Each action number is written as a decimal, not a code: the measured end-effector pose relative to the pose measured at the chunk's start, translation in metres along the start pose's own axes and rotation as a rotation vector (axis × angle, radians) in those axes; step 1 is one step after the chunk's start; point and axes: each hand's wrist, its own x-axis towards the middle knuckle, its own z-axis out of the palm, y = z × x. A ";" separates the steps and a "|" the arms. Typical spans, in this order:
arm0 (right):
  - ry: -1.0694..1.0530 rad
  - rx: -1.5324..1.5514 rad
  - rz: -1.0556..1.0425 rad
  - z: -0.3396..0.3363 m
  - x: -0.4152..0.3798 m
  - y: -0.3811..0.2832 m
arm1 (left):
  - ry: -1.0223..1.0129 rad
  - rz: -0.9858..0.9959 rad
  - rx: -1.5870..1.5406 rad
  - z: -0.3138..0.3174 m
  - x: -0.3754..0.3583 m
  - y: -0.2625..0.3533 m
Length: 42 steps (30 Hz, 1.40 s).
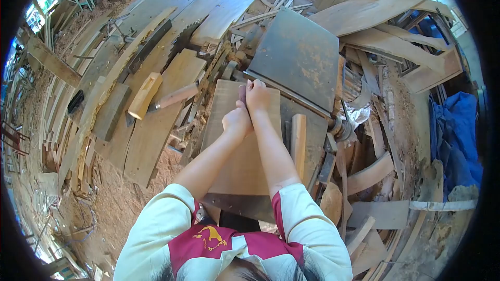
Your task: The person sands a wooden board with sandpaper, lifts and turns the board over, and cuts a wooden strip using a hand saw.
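Near the middle, my left hand [237, 123] is closed around the near part of a small reddish-brown block [242, 93]. Just beyond it and slightly to the right, my right hand [258, 96] is closed at the far part of the same block, the two hands touching. Most of the block is hidden by my fingers. Both hands are over a flat wooden board [224, 161], which lies on a dark metal machine table [307, 125]. A narrow wood strip [298, 143] lies to the right of the board.
Beyond my hands is a raised metal plate [297, 54]. The left bench [156, 145] holds a hammer-like tool [145, 95], a wooden-handled blade [177, 96], a wood block [111, 112] and a toothed saw blade [182, 41]. Wood scraps and blue cloth [455, 140] are at right.
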 end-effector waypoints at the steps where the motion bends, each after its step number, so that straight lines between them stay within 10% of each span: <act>1: 0.004 -0.009 0.003 -0.004 -0.015 -0.002 | -0.004 0.000 -0.002 0.004 -0.013 -0.005; 18: -0.036 0.056 0.109 -0.075 -0.251 -0.038 | -0.172 0.036 0.067 0.045 -0.223 -0.095; 42: -0.027 0.073 0.017 0.005 -0.026 -0.028 | -0.094 -0.017 0.006 -0.015 -0.016 -0.034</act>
